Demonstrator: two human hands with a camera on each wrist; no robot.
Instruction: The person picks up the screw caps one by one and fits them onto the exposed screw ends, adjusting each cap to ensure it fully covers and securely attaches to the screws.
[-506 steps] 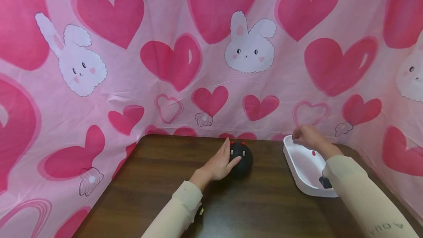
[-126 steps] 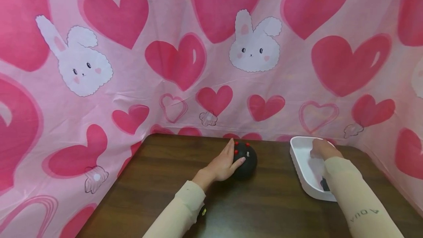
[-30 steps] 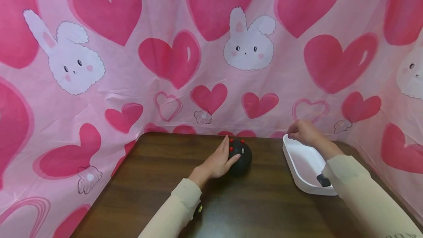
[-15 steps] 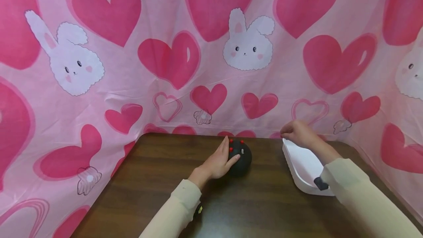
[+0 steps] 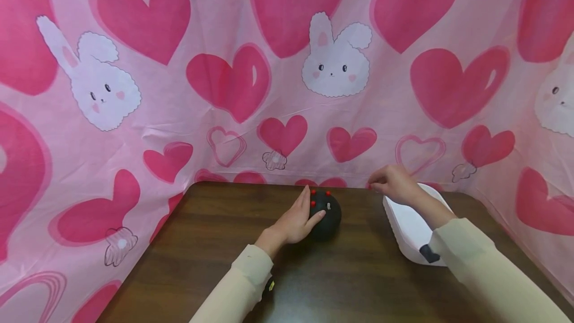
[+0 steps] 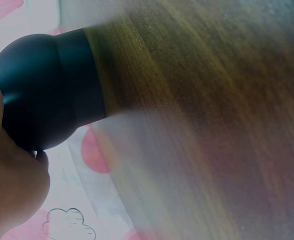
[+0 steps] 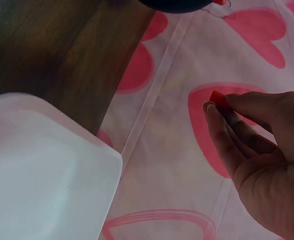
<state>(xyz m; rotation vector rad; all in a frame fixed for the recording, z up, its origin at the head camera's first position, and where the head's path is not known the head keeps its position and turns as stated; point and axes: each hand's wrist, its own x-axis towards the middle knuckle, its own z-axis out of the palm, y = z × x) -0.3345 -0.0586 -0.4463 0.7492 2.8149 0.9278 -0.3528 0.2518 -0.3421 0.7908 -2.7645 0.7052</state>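
A round black ball-shaped piece [image 5: 329,223] with red pegs and a grey peg stands on the table. In the left wrist view, the ball [image 6: 34,100] widens out above a black cylindrical base [image 6: 81,75]. My left hand [image 5: 294,219] rests against its left side, fingers straight, thumb laid over the front. My right hand [image 5: 396,183] is up in the air near the tray's far end, to the right of the ball. Thumb and fingertips pinch a small red piece [image 7: 217,97], seen in the right wrist view; most of it is hidden by the fingers.
A white tray [image 5: 405,221] with rounded corners stands on the right of the brown wooden table [image 5: 358,278]. My right forearm crosses over it and hides part of its inside. A pink cloth [image 5: 287,103] with hearts and rabbits hangs behind the table.
My right hand has been down in the tray, risen with the red piece, and moved left toward the ball. Since the oldest frame, a red peg shows where a grey one was.
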